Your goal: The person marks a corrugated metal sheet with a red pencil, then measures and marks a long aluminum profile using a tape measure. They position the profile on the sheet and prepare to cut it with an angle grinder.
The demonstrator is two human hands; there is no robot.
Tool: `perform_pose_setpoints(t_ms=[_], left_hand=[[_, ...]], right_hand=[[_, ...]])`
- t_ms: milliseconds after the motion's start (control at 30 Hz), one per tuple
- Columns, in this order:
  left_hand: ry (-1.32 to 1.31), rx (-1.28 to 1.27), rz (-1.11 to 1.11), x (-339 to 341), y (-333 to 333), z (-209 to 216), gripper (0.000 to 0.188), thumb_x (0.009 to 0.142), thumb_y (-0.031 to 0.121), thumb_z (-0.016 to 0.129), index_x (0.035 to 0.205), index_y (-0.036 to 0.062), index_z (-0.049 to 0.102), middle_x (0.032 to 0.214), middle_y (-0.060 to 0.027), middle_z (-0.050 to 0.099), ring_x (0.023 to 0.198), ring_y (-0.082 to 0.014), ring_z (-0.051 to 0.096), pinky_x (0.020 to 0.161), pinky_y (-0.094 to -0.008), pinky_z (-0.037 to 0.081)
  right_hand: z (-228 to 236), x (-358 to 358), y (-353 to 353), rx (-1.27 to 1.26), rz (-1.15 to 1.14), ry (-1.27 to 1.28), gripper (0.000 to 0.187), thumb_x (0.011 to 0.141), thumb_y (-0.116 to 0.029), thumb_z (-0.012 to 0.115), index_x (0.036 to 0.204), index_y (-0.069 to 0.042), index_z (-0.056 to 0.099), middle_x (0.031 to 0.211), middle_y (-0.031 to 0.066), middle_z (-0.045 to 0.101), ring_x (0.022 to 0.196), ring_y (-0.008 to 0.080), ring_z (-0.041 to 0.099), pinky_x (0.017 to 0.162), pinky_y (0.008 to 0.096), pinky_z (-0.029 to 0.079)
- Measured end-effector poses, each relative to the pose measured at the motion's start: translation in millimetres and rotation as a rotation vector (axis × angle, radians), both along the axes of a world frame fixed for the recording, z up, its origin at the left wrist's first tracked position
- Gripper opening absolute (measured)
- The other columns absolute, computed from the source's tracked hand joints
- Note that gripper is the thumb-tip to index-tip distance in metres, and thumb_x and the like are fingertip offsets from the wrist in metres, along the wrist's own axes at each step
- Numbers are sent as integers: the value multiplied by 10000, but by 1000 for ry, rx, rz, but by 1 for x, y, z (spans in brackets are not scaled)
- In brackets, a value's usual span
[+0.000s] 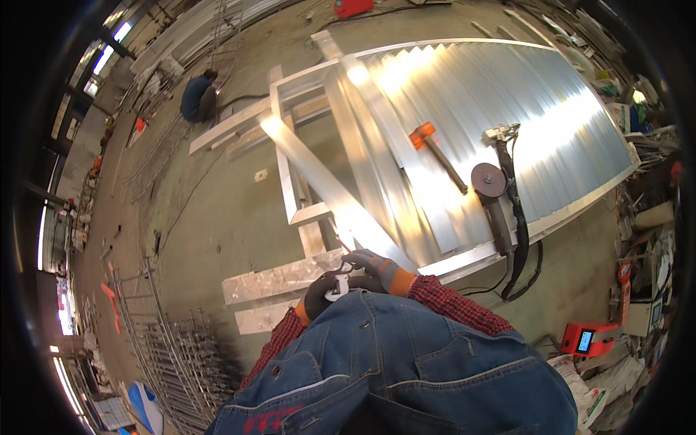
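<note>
A corrugated panel (536, 80) is filling the upper right of the frame, with a metal frame (319, 174) lying beside it at upper centre. A grinder (499, 226) is resting on the panel right of centre, and a smaller orange-headed hammer (444, 164) is lying to its left. At lower centre, the gloved right grip (373, 270) is meeting the left grip (317, 296); the left is curling around a small white piece (338, 287), but whether the right is clamping it I cannot tell.
</note>
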State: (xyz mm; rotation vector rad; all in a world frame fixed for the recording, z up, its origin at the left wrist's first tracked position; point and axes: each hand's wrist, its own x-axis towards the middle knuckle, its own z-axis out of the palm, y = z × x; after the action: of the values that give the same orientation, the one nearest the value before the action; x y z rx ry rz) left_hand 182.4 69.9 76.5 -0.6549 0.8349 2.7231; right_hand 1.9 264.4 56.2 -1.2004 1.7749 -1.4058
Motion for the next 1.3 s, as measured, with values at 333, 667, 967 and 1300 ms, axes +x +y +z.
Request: perform_pose_setpoints(t_ms=[333, 667, 967, 1300], left_hand=[[-7, 77, 80, 8, -1, 0, 585, 1115, 339, 678, 1594, 26, 557, 1409, -220, 741, 1231, -325, 753, 1110, -477, 618], [-98, -217, 211, 26, 7, -9, 639, 1086, 402, 746, 1616, 93, 563, 1429, -193, 740, 1265, -319, 744, 1110, -478, 614], [307, -1524, -354, 41, -24, -38, 563, 941, 260, 856, 1438, 43, 706, 1275, -231, 741, 1165, -414, 739, 1012, -484, 605], [-392, -1274, -371, -16, -17, -33, 396, 1008, 361, 789, 1262, 59, 812, 1061, -154, 825, 959, -270, 790, 858, -411, 626]], right_hand=[[-2, -4, -5, -201, 38, 62, 348, 1025, -289, 870, 1308, -102, 788, 1206, 151, 796, 1040, 334, 814, 898, 452, 661], [-4, 4, -19, -87, 138, 125, 313, 933, -317, 956, 970, -109, 726, 1047, 107, 766, 925, 328, 766, 819, 443, 619], [-15, 9, -19, 159, -69, 65, 496, 835, -446, 1020, 1035, -89, 740, 980, 127, 795, 892, 314, 789, 825, 437, 629], [-43, -46, -15, 236, -223, 21, 376, 917, -362, 968, 1095, -75, 803, 952, 107, 771, 915, 230, 757, 825, 370, 624]])
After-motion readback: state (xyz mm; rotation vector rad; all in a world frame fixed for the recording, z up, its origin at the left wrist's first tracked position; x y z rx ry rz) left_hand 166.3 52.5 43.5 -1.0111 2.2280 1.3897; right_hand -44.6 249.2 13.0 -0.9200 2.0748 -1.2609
